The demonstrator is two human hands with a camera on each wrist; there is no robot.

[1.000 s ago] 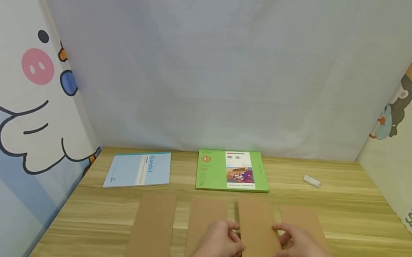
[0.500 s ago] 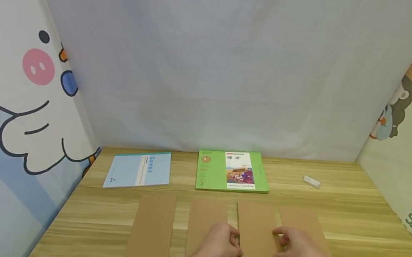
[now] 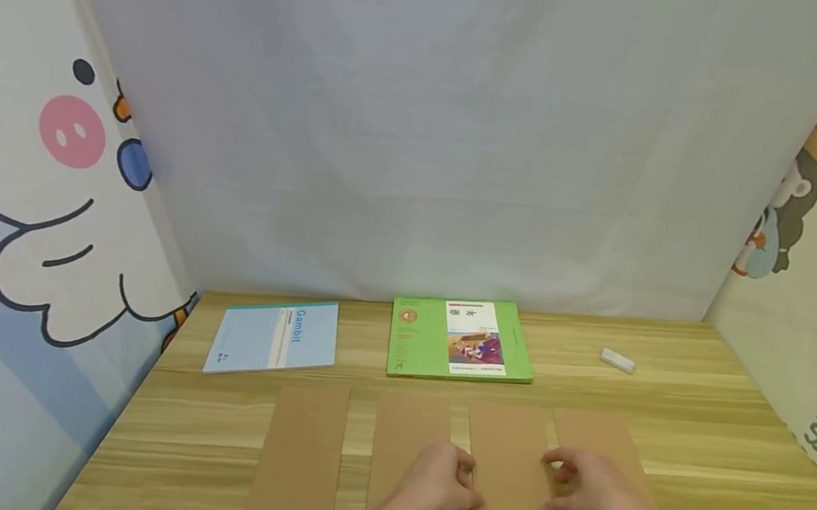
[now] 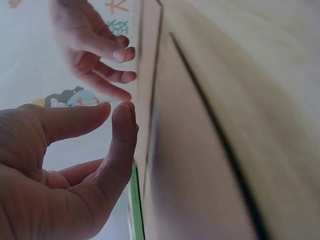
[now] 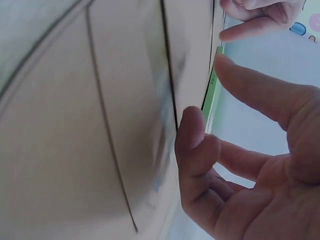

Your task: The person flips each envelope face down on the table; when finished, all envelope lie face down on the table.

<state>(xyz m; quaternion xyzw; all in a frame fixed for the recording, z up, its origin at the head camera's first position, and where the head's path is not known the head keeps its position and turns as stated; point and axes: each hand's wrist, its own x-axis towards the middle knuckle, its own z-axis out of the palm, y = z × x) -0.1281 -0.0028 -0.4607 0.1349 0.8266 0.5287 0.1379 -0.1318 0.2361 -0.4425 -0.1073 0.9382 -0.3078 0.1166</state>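
Observation:
Several brown cardboard strips lie side by side on the wooden table, long sides running away from me. My left hand (image 3: 429, 483) is at the left edge of the third strip (image 3: 510, 457), over the second strip (image 3: 411, 426). At the third strip's right edge is my right hand (image 3: 596, 495), over the fourth strip (image 3: 599, 435). In the left wrist view the left hand (image 4: 75, 175) has thumb and forefinger bent close together with nothing between them. The right hand (image 5: 250, 190) has its thumb and forefinger apart in the right wrist view. Whether fingertips touch the cardboard I cannot tell.
The first strip (image 3: 300, 460) lies at the left. Behind the strips are a blue notebook (image 3: 276, 339), a green book (image 3: 414, 347) and a small white block (image 3: 617, 360). A pale curtain (image 3: 418, 165) hangs at the table's back edge.
The third strip, raised and held between both hands a second ago, has come down flat onto the table. The fingers have let go of it; the hands have barely moved.

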